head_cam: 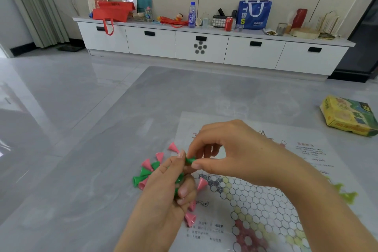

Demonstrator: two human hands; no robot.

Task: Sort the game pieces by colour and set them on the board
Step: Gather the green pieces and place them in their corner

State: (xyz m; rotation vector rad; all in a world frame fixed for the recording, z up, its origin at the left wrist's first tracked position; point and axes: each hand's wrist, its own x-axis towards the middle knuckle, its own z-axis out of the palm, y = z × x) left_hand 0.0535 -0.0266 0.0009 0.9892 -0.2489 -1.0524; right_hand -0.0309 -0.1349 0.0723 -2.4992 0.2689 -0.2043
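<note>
A: Where's the green piece (190,160)?

B: Pinched between thumb and forefinger of the right hand (229,149), just above the paper board (266,200), at its ten o'clock corner. The left hand (167,196) touches it too, fingertip against its end, with its other fingers curled round more green pieces (180,179) (how many, I can't tell).

A: And the loose ones?

B: A mixed heap of pink and green cones (146,172) lies on the grey table (81,170), at nine o'clock from the hands. One pink cone (202,183) lies on the board's edge, two more pink cones (190,214) at six o'clock from the left hand. Yellow-green pieces (345,192) sit blurred at three o'clock.

A: Any box?

B: A yellow game box (347,116) at two o'clock, well apart; its contents don't show.
</note>
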